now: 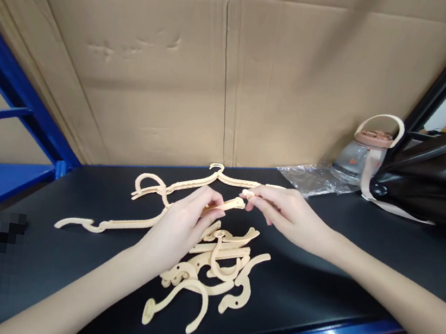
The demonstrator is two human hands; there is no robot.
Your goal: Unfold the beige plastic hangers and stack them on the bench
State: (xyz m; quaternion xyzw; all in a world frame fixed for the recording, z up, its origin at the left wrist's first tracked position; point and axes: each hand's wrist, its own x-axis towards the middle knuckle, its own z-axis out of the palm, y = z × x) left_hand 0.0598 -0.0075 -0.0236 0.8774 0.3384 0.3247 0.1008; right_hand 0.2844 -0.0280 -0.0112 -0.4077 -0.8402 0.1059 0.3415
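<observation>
My left hand (180,221) is closed around a cream plastic hanger arm (233,204), whose end sticks out to the right past my fingertips. Close to that end, my right hand (288,214) pinches a small cream plastic piece (248,194); its exact shape is mostly covered by my fingers. Below both hands lies a heap of loose hanger parts (222,254). A hook piece (205,301) with a flat round end lies at the front of it, and a curved end piece (245,290) to its right. Behind my hands rests a joined hanger (192,183); another hanger (129,224) is partly hidden by my left hand.
A black tabletop (311,304) with a blue front edge carries everything. Cardboard (144,80) stands upright behind it. At the back right are a clear plastic bag (307,178), a water bottle (358,157) with a strap, and a black bag (431,178). Blue frame posts (23,91) rise at left.
</observation>
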